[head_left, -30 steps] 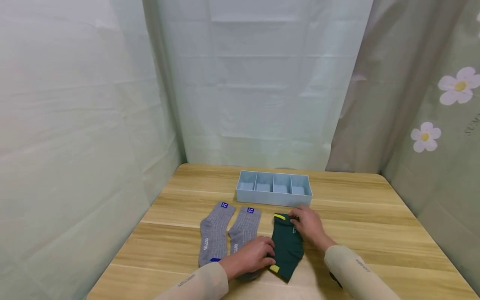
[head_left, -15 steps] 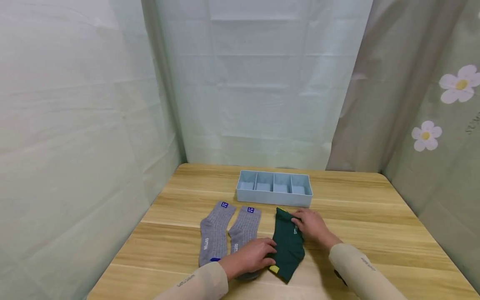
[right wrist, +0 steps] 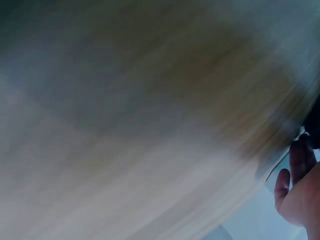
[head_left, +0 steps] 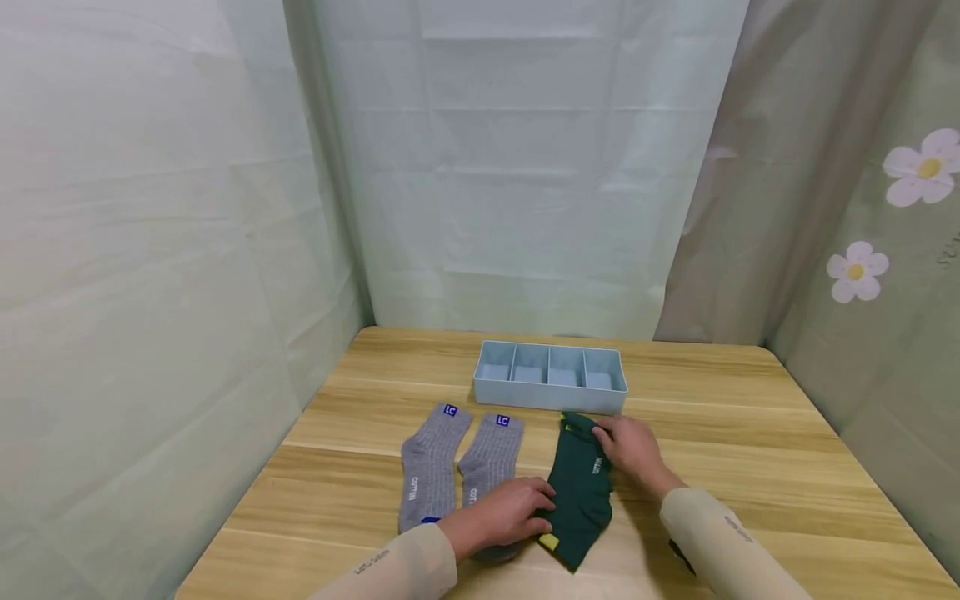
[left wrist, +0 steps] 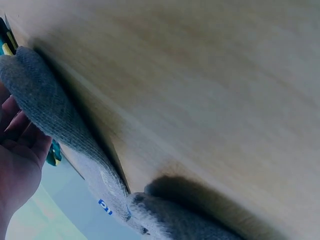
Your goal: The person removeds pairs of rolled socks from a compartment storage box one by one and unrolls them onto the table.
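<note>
A dark green sock (head_left: 580,492) with yellow patches lies on the table in front of me. At its cuff, on the far end, my right hand (head_left: 632,450) pinches the fabric. My left hand (head_left: 512,510) reaches over a grey ribbed sock (head_left: 491,454), its fingertips touching the green sock's left edge near the yellow toe patch. In the left wrist view that hand's fingers (left wrist: 22,127) look relaxed beside the grey sock. Another grey sock (head_left: 431,467) lies flat further left. The right wrist view is blurred, with the right hand (right wrist: 300,192) at its edge.
Behind the socks stands a light blue box (head_left: 550,396) with several compartments in a row. The wooden table (head_left: 720,392) is bordered by pale curtains (head_left: 517,208) at the back and sides.
The green sock's cuff has shifted away from me and slightly right, close to the box, along with my right hand. Its top edge now looks folded. My left hand has hardly moved.
</note>
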### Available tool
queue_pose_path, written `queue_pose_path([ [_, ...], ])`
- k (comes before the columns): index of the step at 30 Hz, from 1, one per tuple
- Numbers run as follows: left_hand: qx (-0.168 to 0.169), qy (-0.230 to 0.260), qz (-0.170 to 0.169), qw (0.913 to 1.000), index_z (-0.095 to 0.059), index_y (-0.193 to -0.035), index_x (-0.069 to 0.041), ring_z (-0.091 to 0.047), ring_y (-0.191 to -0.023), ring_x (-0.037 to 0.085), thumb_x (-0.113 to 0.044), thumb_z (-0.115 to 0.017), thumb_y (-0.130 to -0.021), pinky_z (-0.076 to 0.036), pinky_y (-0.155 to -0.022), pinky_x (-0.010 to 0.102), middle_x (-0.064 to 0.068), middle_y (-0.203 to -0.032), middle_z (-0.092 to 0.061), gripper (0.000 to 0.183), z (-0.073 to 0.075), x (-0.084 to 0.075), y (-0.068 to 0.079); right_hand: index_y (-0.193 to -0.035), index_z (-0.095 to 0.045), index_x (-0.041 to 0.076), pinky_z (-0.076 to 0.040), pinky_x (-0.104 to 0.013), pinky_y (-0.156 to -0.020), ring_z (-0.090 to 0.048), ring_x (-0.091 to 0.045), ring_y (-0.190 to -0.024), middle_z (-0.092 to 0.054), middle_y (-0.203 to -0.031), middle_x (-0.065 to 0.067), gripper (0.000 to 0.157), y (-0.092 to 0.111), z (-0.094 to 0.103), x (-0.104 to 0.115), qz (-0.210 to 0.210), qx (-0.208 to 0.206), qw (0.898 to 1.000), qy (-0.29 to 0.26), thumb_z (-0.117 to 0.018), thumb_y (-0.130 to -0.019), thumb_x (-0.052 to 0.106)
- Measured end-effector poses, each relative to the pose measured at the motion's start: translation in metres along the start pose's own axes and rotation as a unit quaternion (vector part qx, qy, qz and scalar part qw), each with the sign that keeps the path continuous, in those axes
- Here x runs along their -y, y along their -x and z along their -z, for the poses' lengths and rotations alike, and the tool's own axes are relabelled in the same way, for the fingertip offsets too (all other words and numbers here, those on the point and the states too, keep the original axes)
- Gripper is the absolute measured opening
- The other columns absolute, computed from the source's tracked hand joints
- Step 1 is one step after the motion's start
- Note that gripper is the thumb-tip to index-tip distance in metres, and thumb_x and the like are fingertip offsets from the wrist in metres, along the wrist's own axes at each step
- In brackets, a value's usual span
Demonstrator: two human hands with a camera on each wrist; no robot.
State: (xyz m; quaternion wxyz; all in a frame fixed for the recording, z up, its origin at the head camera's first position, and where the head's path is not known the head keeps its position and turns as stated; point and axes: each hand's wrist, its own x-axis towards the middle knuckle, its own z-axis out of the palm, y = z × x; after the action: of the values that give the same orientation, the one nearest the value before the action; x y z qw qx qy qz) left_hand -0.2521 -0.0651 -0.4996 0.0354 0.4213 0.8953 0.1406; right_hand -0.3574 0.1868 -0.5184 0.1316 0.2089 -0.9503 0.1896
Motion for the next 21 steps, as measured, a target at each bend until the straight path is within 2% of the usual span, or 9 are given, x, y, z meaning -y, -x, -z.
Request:
queue_pose_path([
  [3,0.003,0.002,0.004,1.0,-0.074,-0.114,-0.008,-0.06,-0.111,0.009,-0.026,-0.068,-0.095,-0.046,-0.095,0.021,0.002,-0.125,-0.063,0.027,0.0,0.0,0.0,-0.111,-0.074,0.006,-0.052,-0.051,-0.08,-0.066,-0.032,-0.091,-0.07,-0.1,-0.012,0.032,0.002,-0.001,-0.003,0.013,0.009,1.0,-0.001,-0.069,-0.094,0.033],
  [6,0.004,0.004,0.007,1.0,-0.074,-0.114,-0.008,-0.06,-0.111,0.009,-0.026,-0.068,-0.095,-0.046,-0.095,0.021,0.002,-0.125,-0.063,0.026,0.0,0.001,-0.001,-0.117,-0.072,0.005,-0.051,-0.053,-0.084,-0.066,-0.034,-0.098,-0.07,-0.108,-0.014,0.04,0.003,-0.001,-0.005,0.015,0.021,1.0,-0.005,-0.073,-0.09,0.035],
  [11,0.001,0.0,0.005,1.0,-0.075,-0.113,-0.009,-0.061,-0.111,0.009,-0.026,-0.069,-0.095,-0.046,-0.095,0.021,0.002,-0.125,-0.063,0.026,-0.001,0.001,-0.001,-0.102,-0.074,0.006,-0.052,-0.052,-0.076,-0.067,-0.032,-0.086,-0.071,-0.092,-0.01,0.022,0.0,0.002,-0.002,0.009,0.019,1.0,0.011,-0.067,-0.095,0.026],
  [18,0.005,0.001,0.004,1.0,-0.075,-0.114,-0.009,-0.061,-0.111,0.008,-0.026,-0.069,-0.095,-0.046,-0.095,0.021,0.002,-0.125,-0.063,0.026,0.001,0.0,-0.001,-0.083,-0.072,0.009,-0.048,-0.044,-0.061,-0.058,-0.024,-0.067,-0.061,-0.07,-0.003,0.032,-0.006,0.008,0.0,-0.078,0.047,0.995,0.048,-0.057,-0.1,0.032],
  [21,0.008,0.004,0.005,0.9999,-0.074,-0.114,-0.009,-0.06,-0.111,0.008,-0.026,-0.069,-0.095,-0.046,-0.095,0.021,0.001,-0.125,-0.063,0.027,0.001,0.0,-0.001,-0.083,-0.072,0.009,-0.046,-0.042,-0.058,-0.058,-0.023,-0.065,-0.062,-0.07,-0.003,0.031,-0.005,0.009,-0.001,-0.09,0.033,0.995,0.038,-0.06,-0.099,0.034],
])
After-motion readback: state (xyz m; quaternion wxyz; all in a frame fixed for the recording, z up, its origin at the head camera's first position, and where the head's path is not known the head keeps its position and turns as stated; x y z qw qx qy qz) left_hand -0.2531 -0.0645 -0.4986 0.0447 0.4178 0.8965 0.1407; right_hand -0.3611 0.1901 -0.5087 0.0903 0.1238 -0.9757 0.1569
